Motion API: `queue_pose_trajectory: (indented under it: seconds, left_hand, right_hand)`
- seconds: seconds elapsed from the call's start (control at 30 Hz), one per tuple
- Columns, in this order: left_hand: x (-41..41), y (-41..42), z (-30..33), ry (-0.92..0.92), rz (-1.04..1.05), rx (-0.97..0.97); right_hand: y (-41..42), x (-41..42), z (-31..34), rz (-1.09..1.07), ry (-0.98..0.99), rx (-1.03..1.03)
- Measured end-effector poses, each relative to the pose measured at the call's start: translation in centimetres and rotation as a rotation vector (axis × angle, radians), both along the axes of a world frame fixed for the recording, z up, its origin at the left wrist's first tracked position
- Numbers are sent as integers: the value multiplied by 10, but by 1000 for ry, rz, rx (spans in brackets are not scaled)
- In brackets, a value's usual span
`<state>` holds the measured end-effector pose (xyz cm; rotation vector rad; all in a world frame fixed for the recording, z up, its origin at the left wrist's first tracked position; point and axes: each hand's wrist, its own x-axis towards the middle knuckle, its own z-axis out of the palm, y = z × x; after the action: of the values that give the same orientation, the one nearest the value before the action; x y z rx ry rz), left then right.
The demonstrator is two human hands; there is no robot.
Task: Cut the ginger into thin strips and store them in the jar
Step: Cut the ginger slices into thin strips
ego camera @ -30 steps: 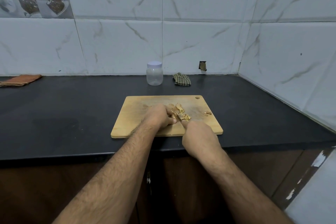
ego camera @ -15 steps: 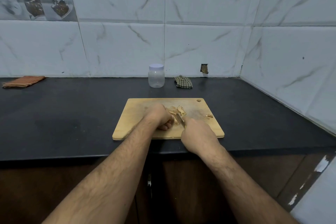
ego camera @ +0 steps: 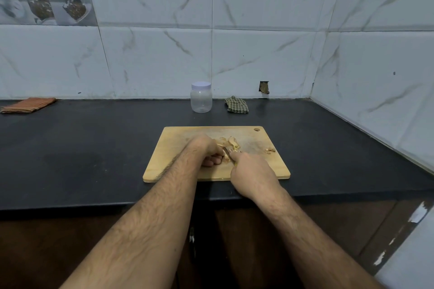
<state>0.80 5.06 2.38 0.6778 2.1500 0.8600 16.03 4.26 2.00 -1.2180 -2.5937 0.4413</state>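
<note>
A wooden cutting board [ego camera: 178, 145] lies on the black counter. On its middle, my left hand [ego camera: 206, 151] curls its fingers over a piece of ginger [ego camera: 226, 158] and holds it down. My right hand [ego camera: 252, 172] grips a knife [ego camera: 227, 150] whose short blade angles into the ginger beside my left fingers. Cut ginger pieces [ego camera: 231, 142] lie just behind the blade, and a few scraps [ego camera: 270, 149] sit near the board's right side. A clear plastic jar [ego camera: 201, 100] with a white lid on stands upright behind the board by the wall.
A checked cloth [ego camera: 236, 105] lies right of the jar. An orange folded cloth [ego camera: 28, 105] sits at the far left of the counter [ego camera: 82, 148]. Tiled walls close the back and the right side; the counter's front edge runs under my forearms.
The knife and my right hand have shifted slightly toward me along the ginger while my left hand kept holding it. The camera tilted a little.
</note>
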Motion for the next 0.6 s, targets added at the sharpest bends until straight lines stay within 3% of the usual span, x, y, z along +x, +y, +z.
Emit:
queue_pose_trajectory:
  seconds: [0.6]
  left_hand:
    - [-1,3,-7,40,16,24]
  right_hand:
    - [1,-7,8,6,-87,10]
